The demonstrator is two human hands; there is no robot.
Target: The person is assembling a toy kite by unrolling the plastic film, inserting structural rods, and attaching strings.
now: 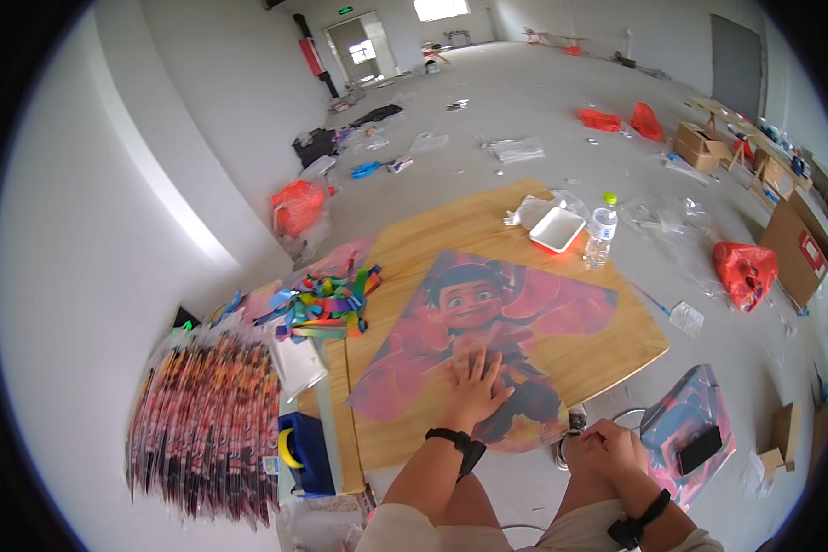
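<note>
A pink and purple kite (488,322) printed with a cartoon figure is spread over the wooden table in front of me. My left hand (477,382) lies flat on its middle with the fingers spread. Near my right knee, beyond the table's edge, my right hand (609,448) is curled closed; whatever its fingers may hold is hidden. Beside that hand, a black phone (700,450) rests on a folded printed sheet (699,405). Rainbow-coloured ribbons (331,304) are heaped on the table's left side.
A thick row of packed printed kites (207,414) stands at left beside a blue tape dispenser (308,455). On the table's far side are a white tray (557,228) and a water bottle (601,235). Red bags (743,274) and cardboard boxes (798,248) lie on the floor at right.
</note>
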